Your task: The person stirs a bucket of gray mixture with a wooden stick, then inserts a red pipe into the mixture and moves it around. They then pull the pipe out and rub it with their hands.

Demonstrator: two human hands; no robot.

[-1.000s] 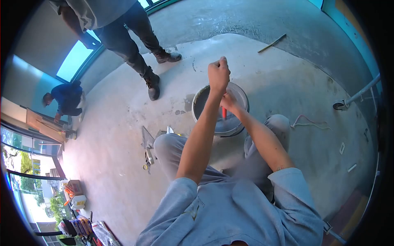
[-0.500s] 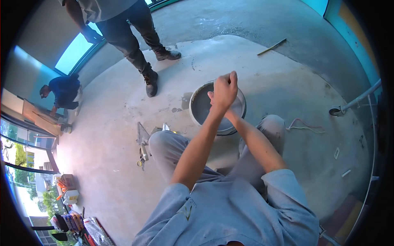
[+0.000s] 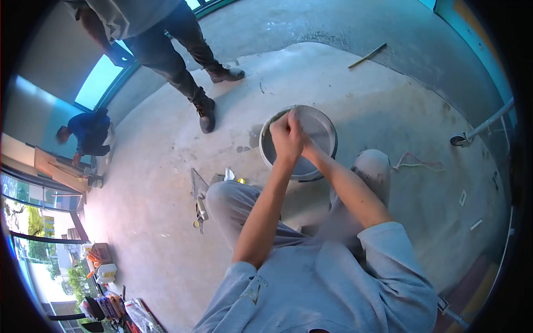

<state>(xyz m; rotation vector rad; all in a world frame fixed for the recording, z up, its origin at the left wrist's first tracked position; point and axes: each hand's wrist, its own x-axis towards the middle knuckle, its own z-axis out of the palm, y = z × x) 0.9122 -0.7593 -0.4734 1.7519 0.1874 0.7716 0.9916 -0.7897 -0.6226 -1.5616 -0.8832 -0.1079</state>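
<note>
Both hands meet above a round grey bucket [image 3: 327, 125] on the floor between the knees. My left hand [image 3: 284, 139] is closed, its fingers curled in against the other hand; what it holds, if anything, is hidden. Behind and against it is my right hand [image 3: 305, 145], its fingers mostly covered from view. Inside the bucket the surface looks grey, and its rim is smeared. Left of the knees, hand tools [image 3: 200, 208] lie on the floor beside a flat triangular piece [image 3: 197, 182].
A person [image 3: 180, 61] stands beyond the bucket at upper left; another person [image 3: 89, 132] bends by boards [image 3: 58, 166]. A stick [image 3: 367, 55] lies on the floor. At right are a pinkish cord [image 3: 419, 162] and a wheeled metal leg [image 3: 472, 135]. Boxes and supplies [image 3: 100, 261] sit lower left.
My hands have moved slightly left and closer together over the bucket, with the left fist turned. The whole view has shifted a little.
</note>
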